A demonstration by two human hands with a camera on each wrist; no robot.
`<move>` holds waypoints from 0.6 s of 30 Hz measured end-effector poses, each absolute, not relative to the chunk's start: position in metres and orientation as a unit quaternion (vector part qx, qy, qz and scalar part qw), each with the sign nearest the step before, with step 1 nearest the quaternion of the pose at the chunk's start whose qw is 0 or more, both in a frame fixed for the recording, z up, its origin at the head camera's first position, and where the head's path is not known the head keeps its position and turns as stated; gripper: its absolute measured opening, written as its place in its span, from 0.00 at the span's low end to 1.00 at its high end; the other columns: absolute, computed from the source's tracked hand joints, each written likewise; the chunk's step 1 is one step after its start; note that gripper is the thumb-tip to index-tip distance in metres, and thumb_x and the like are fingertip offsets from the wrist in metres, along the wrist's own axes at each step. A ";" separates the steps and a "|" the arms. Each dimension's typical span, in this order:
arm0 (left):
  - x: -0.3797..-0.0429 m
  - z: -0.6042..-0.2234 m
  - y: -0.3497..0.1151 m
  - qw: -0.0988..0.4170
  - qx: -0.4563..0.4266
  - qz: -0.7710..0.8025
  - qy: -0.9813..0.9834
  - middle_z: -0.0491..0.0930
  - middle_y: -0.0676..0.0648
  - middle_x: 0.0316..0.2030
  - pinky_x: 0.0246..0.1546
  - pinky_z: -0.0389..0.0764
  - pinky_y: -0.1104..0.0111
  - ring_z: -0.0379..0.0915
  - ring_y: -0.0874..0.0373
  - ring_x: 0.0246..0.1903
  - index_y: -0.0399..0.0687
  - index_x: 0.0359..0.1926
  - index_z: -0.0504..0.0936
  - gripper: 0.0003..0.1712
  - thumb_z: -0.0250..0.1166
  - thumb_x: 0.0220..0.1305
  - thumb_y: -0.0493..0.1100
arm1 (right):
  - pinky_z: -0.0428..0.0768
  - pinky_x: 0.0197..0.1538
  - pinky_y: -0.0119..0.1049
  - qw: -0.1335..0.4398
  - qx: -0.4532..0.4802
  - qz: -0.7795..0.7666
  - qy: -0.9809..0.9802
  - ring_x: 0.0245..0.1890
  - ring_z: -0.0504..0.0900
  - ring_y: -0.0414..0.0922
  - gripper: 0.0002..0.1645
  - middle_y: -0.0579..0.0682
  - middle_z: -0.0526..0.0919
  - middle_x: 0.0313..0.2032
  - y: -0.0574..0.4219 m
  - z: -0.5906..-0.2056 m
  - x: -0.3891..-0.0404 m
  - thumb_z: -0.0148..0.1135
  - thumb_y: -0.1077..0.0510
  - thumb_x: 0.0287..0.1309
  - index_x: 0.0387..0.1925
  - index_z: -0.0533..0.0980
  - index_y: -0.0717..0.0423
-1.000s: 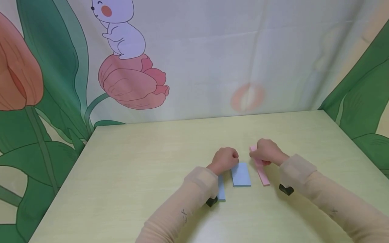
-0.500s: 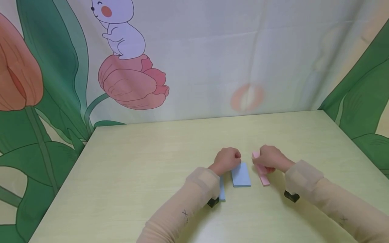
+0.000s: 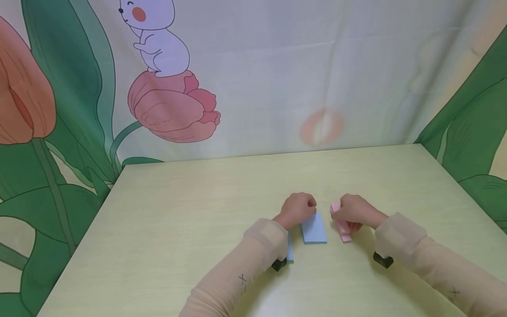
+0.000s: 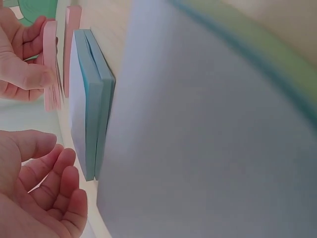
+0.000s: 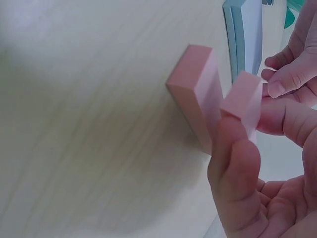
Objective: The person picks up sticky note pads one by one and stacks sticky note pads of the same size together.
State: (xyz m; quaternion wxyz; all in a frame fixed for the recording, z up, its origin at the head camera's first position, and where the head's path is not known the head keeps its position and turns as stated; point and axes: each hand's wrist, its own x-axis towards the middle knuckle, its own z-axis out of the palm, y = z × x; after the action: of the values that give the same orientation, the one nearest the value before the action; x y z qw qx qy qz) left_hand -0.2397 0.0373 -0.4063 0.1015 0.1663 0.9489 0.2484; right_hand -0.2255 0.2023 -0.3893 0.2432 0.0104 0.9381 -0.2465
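My right hand (image 3: pixel 358 211) pinches a narrow pink sticky-note pad (image 5: pixel 246 94) between thumb and fingers. Beneath and beside it a second pink pad (image 5: pixel 192 74) lies on the table. Between my hands sit stacked blue pads (image 4: pixel 96 99), the top one showing a pale blue face in the head view. My left hand (image 3: pixel 298 208) hovers at their far end, its fingers loosely curled around nothing. Another blue pad (image 4: pixel 198 124) looms close in the left wrist view; in the head view my left sleeve covers most of it.
A pale wooden table (image 3: pixel 190 220) carries the pads. Behind it hangs a cloth backdrop (image 3: pixel 257 88) printed with tulips, leaves and a white animal. Dark wrist cameras stick out beneath both sleeves, the right camera (image 3: pixel 383 259) close above the tabletop.
My right hand has drawn the held pink pad nearer to me and slightly right, over the lower pink pad. My left hand has shifted slightly right; the blue pads stay put.
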 end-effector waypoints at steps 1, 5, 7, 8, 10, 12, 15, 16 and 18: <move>-0.239 -0.406 0.038 0.101 0.165 0.248 0.949 0.80 0.52 0.39 0.34 0.72 0.75 0.73 0.62 0.34 0.49 0.40 0.81 0.11 0.56 0.57 0.43 | 0.70 0.17 0.29 0.245 0.012 -0.249 0.937 0.13 0.69 0.42 0.13 0.51 0.71 0.18 0.203 -0.389 -0.225 0.55 0.53 0.49 0.26 0.67 0.61; -0.239 -0.406 0.039 0.100 0.162 0.245 0.951 0.80 0.52 0.39 0.32 0.72 0.75 0.73 0.62 0.34 0.49 0.40 0.80 0.11 0.56 0.57 0.43 | 0.72 0.18 0.30 0.252 0.016 -0.252 0.934 0.15 0.70 0.42 0.14 0.52 0.72 0.20 0.204 -0.391 -0.225 0.55 0.53 0.50 0.28 0.68 0.61; -0.238 -0.406 0.040 0.100 0.161 0.246 0.950 0.80 0.52 0.39 0.31 0.72 0.75 0.73 0.62 0.33 0.49 0.41 0.80 0.11 0.56 0.57 0.43 | 0.72 0.18 0.30 0.255 0.016 -0.250 0.934 0.15 0.71 0.42 0.15 0.52 0.73 0.21 0.205 -0.392 -0.224 0.56 0.53 0.49 0.29 0.68 0.62; -0.238 -0.406 0.040 0.101 0.162 0.247 0.950 0.80 0.52 0.39 0.31 0.72 0.75 0.73 0.62 0.33 0.49 0.41 0.80 0.11 0.56 0.57 0.43 | 0.72 0.19 0.30 0.257 0.017 -0.248 0.934 0.15 0.71 0.43 0.15 0.53 0.73 0.21 0.205 -0.393 -0.224 0.56 0.53 0.49 0.29 0.68 0.62; -0.238 -0.407 0.041 0.102 0.163 0.249 0.949 0.80 0.52 0.39 0.30 0.71 0.75 0.72 0.62 0.32 0.49 0.41 0.80 0.11 0.56 0.57 0.43 | 0.73 0.19 0.30 0.259 0.018 -0.245 0.934 0.16 0.72 0.43 0.16 0.53 0.73 0.22 0.206 -0.394 -0.224 0.56 0.52 0.50 0.30 0.68 0.62; -0.237 -0.407 0.042 0.103 0.165 0.250 0.949 0.80 0.51 0.39 0.30 0.72 0.75 0.73 0.62 0.32 0.48 0.41 0.80 0.12 0.56 0.57 0.42 | 0.73 0.19 0.30 0.261 0.018 -0.244 0.934 0.16 0.72 0.43 0.16 0.53 0.73 0.22 0.206 -0.395 -0.224 0.56 0.52 0.49 0.31 0.68 0.62; -0.236 -0.407 0.043 0.103 0.170 0.254 0.947 0.80 0.50 0.39 0.31 0.72 0.75 0.74 0.61 0.33 0.47 0.41 0.80 0.12 0.55 0.57 0.41 | 0.73 0.19 0.30 0.263 0.017 -0.245 0.933 0.16 0.72 0.43 0.16 0.53 0.73 0.22 0.207 -0.395 -0.223 0.56 0.53 0.49 0.31 0.67 0.62; -0.235 -0.407 0.044 0.102 0.172 0.257 0.946 0.80 0.50 0.39 0.31 0.72 0.75 0.74 0.61 0.34 0.47 0.41 0.80 0.12 0.55 0.57 0.41 | 0.73 0.19 0.31 0.264 0.017 -0.246 0.932 0.16 0.72 0.43 0.16 0.53 0.73 0.22 0.207 -0.395 -0.223 0.56 0.53 0.49 0.31 0.67 0.62; -0.235 -0.408 0.045 0.101 0.175 0.265 0.943 0.81 0.49 0.38 0.32 0.72 0.75 0.74 0.61 0.34 0.46 0.40 0.80 0.11 0.55 0.57 0.40 | 0.73 0.19 0.30 0.267 0.017 -0.249 0.931 0.16 0.72 0.43 0.15 0.53 0.73 0.22 0.208 -0.395 -0.222 0.56 0.53 0.49 0.31 0.67 0.62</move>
State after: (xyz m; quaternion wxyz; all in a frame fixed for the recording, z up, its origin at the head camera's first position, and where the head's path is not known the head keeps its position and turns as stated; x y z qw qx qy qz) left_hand -0.2348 0.0445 -0.4079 0.1012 0.1752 0.9427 0.2652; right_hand -0.2222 0.2077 -0.3950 0.2666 0.0170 0.9310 -0.2489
